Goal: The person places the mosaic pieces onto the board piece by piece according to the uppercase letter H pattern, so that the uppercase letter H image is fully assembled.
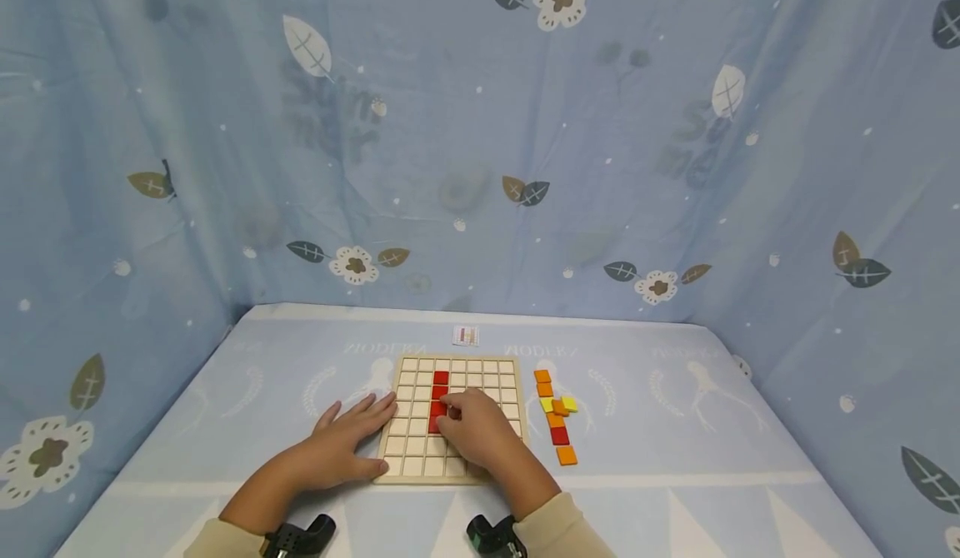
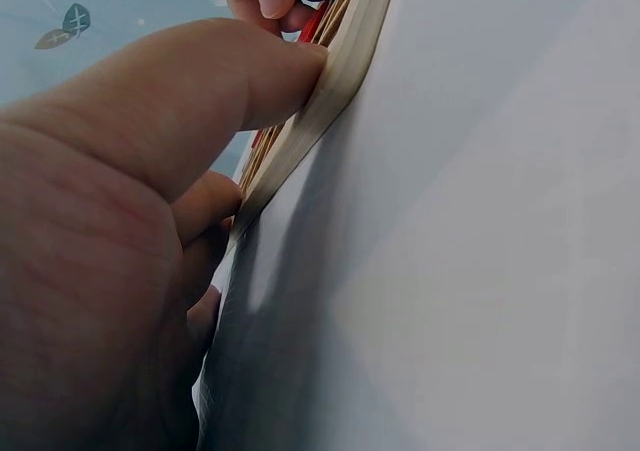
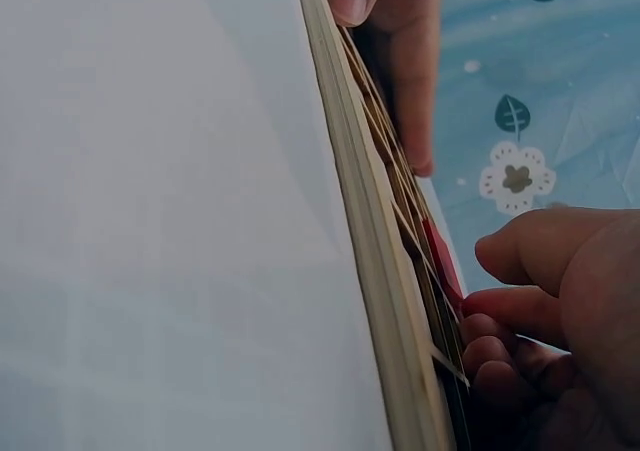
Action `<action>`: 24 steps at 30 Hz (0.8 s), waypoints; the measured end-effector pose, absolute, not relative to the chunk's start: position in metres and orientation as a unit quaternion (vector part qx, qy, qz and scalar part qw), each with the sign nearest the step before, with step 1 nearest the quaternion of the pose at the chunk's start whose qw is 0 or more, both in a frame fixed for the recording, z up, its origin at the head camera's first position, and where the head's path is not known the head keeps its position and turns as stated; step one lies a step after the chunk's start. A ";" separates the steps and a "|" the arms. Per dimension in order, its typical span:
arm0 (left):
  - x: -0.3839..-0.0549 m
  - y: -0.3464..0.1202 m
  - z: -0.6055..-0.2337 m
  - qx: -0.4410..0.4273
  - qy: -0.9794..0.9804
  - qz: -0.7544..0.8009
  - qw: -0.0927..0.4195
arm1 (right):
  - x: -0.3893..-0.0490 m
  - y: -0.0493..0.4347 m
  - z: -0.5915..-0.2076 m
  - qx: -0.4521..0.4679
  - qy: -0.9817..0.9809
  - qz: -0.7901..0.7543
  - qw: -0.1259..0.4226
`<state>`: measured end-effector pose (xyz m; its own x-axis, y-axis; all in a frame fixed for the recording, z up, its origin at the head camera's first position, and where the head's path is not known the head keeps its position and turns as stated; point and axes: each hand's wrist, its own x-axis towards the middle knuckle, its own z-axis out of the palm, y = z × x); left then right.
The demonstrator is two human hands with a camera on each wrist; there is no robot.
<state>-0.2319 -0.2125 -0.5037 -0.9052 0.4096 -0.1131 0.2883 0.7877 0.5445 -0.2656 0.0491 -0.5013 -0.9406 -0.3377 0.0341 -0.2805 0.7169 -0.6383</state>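
Note:
A square wooden grid board (image 1: 413,445) lies on the cloth-covered table, a column of several red square tiles (image 1: 440,378) standing in its cells left of the middle. My left hand (image 1: 341,445) rests at the board's left side, fingertips on the upper edge and thumb by the lower left corner. In the left wrist view, its thumb (image 2: 270,71) presses against the wooden rim (image 2: 345,66). Over the board, my right hand (image 1: 480,429) touches the red column. The right wrist view shows its index fingertip at a red tile (image 3: 440,256), with the thumb (image 3: 525,243) held apart.
Right of the board, a loose line of orange tiles (image 1: 567,455), yellow tiles (image 1: 569,405) and a red tile (image 1: 560,435) lies on the table; a few overlap. A small printed card (image 1: 466,336) lies behind the board. Patterned blue curtain (image 1: 480,141) surrounds the table's back and sides.

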 end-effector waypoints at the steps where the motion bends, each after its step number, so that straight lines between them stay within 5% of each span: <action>1: -0.232 -0.212 -0.503 0.186 0.939 0.267 0.113 | -0.266 0.049 -0.501 -0.167 0.925 -0.340 0.043; 15: -0.231 -0.210 -0.501 0.182 0.937 0.273 0.120 | -0.269 0.082 -0.494 -0.181 0.898 -0.394 0.076; 24: -0.234 -0.212 -0.502 0.183 0.933 0.282 0.126 | -0.261 0.145 -0.490 -0.022 0.960 -0.278 -0.011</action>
